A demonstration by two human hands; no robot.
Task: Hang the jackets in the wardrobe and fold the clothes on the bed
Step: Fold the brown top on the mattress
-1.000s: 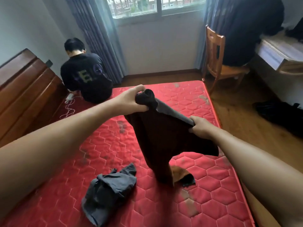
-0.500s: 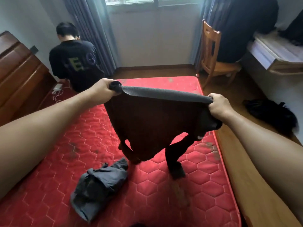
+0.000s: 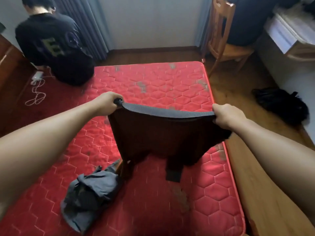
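A dark brown garment [image 3: 160,138] with a grey ribbed band hangs spread over the red quilted mattress [image 3: 153,86]. My left hand [image 3: 106,103] grips the band's left end. The right end is held in the curled fingers of my right hand [image 3: 228,115]. Its two lower ends dangle and reach down to the mattress. A crumpled grey garment [image 3: 88,195] lies on the mattress near the front left, beside the hanging left end.
A person in a black shirt [image 3: 52,46] sits at the far left of the bed, near a white cable [image 3: 36,94]. A wooden chair [image 3: 225,43] stands at the back right, a black bag [image 3: 281,104] lies on the floor, and the wooden bed frame [image 3: 259,184] runs along the right.
Both hands pulled apart and stretched the garment's band flat between them, then lowered it nearer the mattress. The view tilted down and moved closer.
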